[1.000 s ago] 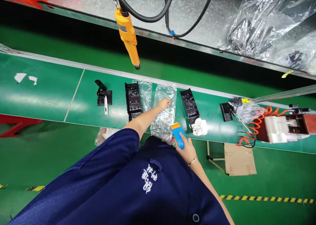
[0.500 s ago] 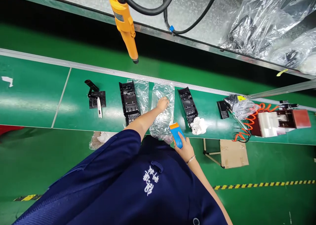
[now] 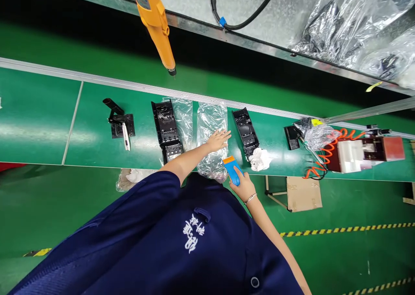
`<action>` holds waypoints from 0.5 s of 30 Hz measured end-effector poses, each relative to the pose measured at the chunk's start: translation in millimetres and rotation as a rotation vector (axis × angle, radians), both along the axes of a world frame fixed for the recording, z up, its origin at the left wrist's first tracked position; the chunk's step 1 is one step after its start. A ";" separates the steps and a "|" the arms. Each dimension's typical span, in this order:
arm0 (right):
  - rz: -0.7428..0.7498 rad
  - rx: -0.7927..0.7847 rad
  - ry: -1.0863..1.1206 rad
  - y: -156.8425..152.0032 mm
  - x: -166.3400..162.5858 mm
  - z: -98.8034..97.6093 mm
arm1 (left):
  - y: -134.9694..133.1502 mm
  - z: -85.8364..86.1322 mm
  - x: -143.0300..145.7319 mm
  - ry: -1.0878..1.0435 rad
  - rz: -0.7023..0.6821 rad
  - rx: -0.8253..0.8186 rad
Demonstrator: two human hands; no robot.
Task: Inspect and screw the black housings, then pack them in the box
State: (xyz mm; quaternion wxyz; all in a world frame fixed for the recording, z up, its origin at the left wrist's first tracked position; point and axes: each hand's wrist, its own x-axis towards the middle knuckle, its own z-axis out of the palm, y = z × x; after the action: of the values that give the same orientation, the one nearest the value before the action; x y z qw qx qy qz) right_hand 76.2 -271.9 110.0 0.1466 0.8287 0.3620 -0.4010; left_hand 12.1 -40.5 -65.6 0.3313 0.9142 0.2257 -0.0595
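My left hand (image 3: 219,140) lies flat with its fingers spread on a clear plastic bag (image 3: 209,122), which is laid out on the green workbench. In my right hand (image 3: 244,187), near the bench's front edge, is a blue scraper (image 3: 234,174) with an orange end, held by the bag's lower right side. Left of the bag sits a long black plastic housing (image 3: 166,124), partly over a second clear bag (image 3: 185,121). Another black housing (image 3: 245,130) lies to the right, with a crumpled white cloth (image 3: 260,159) against its near end.
An orange electric screwdriver (image 3: 155,25) hangs above the bench. A black stand (image 3: 122,124) with a white-handled cutter (image 3: 126,136) is at left. Rightward are a small black part (image 3: 292,138), an orange coiled hose (image 3: 327,152) and a red-and-white machine (image 3: 353,156). Plastic-wrapped parts (image 3: 337,27) fill the shelf.
My left hand has gone from curled fingers to spread flat, moving slightly right and nearer on the bag. The right hand keeps hold of the scraper. The view has shifted slightly.
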 end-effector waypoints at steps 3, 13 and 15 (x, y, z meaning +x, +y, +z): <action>0.026 -0.056 0.002 4.8 1.7 2.3 | -13.5 -10.8 -7.0 0.015 -0.076 -0.017; 0.179 -0.172 0.081 70.5 25.2 2.8 | -12.9 -18.9 -6.4 -0.007 -0.127 0.001; 0.203 -0.215 0.125 103.2 37.3 -2.0 | -13.4 -16.9 -7.7 -0.016 -0.135 0.006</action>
State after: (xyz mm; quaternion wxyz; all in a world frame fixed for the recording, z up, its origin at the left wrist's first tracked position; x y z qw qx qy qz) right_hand 113.5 -168.7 108.1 0.2514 0.7408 0.4073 -0.4713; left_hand 4.4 -54.0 -82.5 0.3255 0.9288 0.1609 -0.0739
